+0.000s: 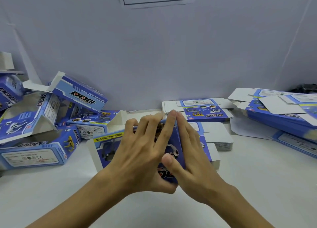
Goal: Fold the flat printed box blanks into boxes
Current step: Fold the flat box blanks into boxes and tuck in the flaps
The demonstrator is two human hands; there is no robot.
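the white table (257,185) carried everything: a heap of folded dog-toy boxes (42,125) lay to the left, flat blue box blanks (204,110) lay stacked at the back and another spread of blanks (283,111) to the far right. near the middle, just in front of a low stack of blanks (217,138), the box blank being folded (106,150) was lifted off the table between both hands, its yellow "funny moving dog" strip toward the left and a white end flap hanging open there.

this looked like thin printed card: light, stiff along its panels, willing to bend only at the scored creases, with a glossy face that could slip under dry fingers. it would probably crush or kink if squeezed mid-panel, so the best hold seemed to be along the long edges near the creases.

the left hand (142,152) lay over the top panel, fingers spread and nearly straight, pressing down. the right hand (190,159) stood against the right side, fingers straight and together along the edge, its thumb (169,161) pressed on the printed face. neither hand curled round the card; the blank sat squeezed between flat fingers.
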